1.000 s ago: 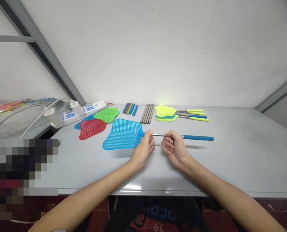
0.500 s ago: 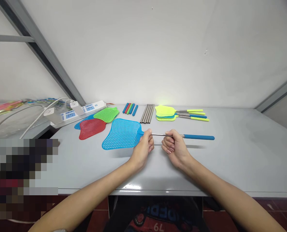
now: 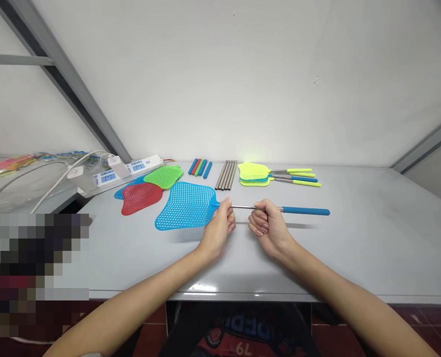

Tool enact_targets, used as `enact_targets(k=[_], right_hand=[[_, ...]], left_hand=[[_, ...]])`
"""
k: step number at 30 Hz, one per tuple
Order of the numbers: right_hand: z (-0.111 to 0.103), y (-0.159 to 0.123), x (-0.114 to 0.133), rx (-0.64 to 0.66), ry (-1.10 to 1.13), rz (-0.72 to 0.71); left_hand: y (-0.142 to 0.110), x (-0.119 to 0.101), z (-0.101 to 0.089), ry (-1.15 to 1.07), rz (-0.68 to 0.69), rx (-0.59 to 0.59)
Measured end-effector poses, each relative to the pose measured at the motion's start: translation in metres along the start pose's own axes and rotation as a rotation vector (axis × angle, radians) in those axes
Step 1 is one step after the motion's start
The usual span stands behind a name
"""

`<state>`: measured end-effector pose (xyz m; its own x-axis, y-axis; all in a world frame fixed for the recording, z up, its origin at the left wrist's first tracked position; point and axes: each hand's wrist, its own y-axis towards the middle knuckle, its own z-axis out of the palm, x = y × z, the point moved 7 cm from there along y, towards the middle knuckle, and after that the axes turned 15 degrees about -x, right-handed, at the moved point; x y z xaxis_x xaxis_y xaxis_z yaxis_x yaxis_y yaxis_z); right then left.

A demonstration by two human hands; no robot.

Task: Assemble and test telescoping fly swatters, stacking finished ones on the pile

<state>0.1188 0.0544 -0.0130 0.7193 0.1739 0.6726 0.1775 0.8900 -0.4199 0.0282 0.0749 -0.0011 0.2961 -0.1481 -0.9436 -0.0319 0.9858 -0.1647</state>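
Note:
Both hands grip a blue fly swatter held level just above the grey table. My left hand is closed round the neck, where the perforated blue head meets the thin metal rod. My right hand pinches the rod near its right end, fingers curled, beside the blue handle grip. Behind the swatter's head lie loose swatter heads: a red one, a green one and a blue one partly covered by them.
Coloured grips and several metal tubes lie at the back. To their right is a stack of swatters with yellow and blue handles. A power strip with plugged-in adapters and cables stands at the left, near plastic bags.
My left hand and the swatter's head have shifted slightly left, and a little more rod shows between my hands. My right hand and the blue grip have stayed in place.

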Motion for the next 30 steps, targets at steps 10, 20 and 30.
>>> enact_targets(k=[10,20,30], right_hand=[[-0.001,0.000,0.000,-0.020,0.002,0.014],[-0.001,-0.001,0.007,-0.025,0.000,-0.030],[-0.002,-0.001,0.010,-0.035,0.006,-0.039]], left_hand=[[0.002,0.000,-0.002,-0.004,-0.022,-0.038],[0.003,-0.006,-0.002,-0.026,-0.027,-0.054],[0.004,-0.010,-0.004,-0.022,0.020,-0.073]])
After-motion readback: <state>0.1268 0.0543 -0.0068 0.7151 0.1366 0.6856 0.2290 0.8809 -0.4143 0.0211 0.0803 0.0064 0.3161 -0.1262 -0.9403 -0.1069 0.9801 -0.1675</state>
